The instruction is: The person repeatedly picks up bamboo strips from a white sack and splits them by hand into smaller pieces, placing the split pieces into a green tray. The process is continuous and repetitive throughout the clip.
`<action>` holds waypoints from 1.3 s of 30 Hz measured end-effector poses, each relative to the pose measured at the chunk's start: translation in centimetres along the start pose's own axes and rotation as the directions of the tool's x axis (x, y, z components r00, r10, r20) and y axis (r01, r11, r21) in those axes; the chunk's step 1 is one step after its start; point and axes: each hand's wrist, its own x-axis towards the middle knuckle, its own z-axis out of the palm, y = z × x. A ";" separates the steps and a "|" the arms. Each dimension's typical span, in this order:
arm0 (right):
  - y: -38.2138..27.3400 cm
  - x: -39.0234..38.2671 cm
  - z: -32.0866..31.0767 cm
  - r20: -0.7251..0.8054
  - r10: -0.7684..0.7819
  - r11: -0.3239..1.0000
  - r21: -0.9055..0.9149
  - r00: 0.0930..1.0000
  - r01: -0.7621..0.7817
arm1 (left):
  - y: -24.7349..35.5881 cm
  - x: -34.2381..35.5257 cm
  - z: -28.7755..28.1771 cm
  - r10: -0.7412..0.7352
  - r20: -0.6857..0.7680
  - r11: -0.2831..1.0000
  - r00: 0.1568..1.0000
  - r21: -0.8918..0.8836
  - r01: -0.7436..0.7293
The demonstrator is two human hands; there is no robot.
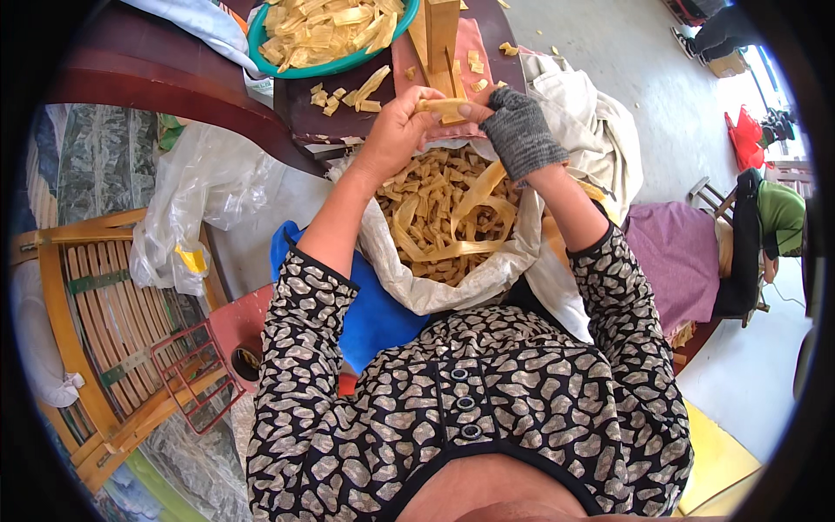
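Both hands meet over the near edge of the dark red table, pinching a short pale yellow strip (445,108) between them. Bare fingers of my left hand (402,126) close on one end. My right hand (522,132), in a grey fingerless knit glove, has its thumb pressed at the other end. Just beyond the strip stands an upright wooden block tool (441,52) on a pink cloth (474,43). Below my hands is an open white sack (426,300) full of small yellow-brown pieces (417,200), with long curled yellow strips (474,248) on top.
A green basin (335,67) heaped with yellow strips stands on the table, loose pieces (330,103) near it. At left are a wooden slatted chair (100,304) and clear plastic bags (204,183). Pale cloth (578,122) lies at right; other people are farther off.
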 end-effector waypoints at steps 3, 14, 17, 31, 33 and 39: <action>2.5 1.9 1.0 -0.049 0.004 1.000 -0.009 0.999 -0.005 | 0.6 0.8 0.2 -0.204 0.072 0.822 0.976 -0.528 0.211; 3.3 5.3 1.7 -0.095 -0.055 0.982 -0.186 0.994 0.037 | -1.7 3.5 0.1 -0.052 -0.191 0.994 0.980 -0.100 0.033; 6.6 6.4 3.6 0.012 -0.192 0.900 -0.397 0.981 0.181 | -3.0 4.2 0.5 -0.032 -0.192 0.992 0.981 0.112 0.054; 0.7 -1.9 2.5 -0.119 -0.333 0.931 -0.195 0.935 0.307 | -0.6 -2.2 1.7 -0.259 0.118 0.961 0.959 -0.069 0.268; -0.3 -3.5 2.6 -0.119 -0.476 0.869 -0.214 0.872 0.445 | 1.6 -3.4 2.4 -0.443 0.319 0.784 0.838 -0.316 0.535; -1.2 -6.4 4.0 -0.032 -0.566 0.824 0.002 0.824 0.566 | 1.1 -4.6 3.0 -0.377 0.467 0.256 0.800 -0.778 0.574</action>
